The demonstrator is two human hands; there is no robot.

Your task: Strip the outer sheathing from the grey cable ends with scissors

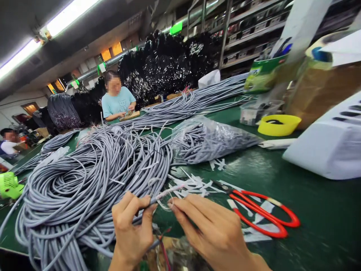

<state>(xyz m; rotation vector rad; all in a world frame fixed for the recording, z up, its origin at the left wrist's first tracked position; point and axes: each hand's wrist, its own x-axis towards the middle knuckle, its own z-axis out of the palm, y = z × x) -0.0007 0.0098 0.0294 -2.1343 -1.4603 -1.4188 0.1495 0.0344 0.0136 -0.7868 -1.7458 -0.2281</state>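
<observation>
My left hand [131,226] is closed around the end of a grey cable [158,198], pinching it between thumb and fingers. My right hand [210,227] is curled just to its right, fingertips pinching the thin strands that stick out of the cable's stripped end. A large heap of grey cables [84,184] lies on the green table [282,177] right behind my left hand. Red-handled scissors [259,210] lie on the table beside my right hand, among white paper scraps [194,184].
A clear bag of short grey cable pieces [208,141] lies further back, with a yellow bowl [278,124] and a white box [329,143] at right. A green device [9,185] sits at the left edge. A person in a light blue shirt [117,101] works across the table.
</observation>
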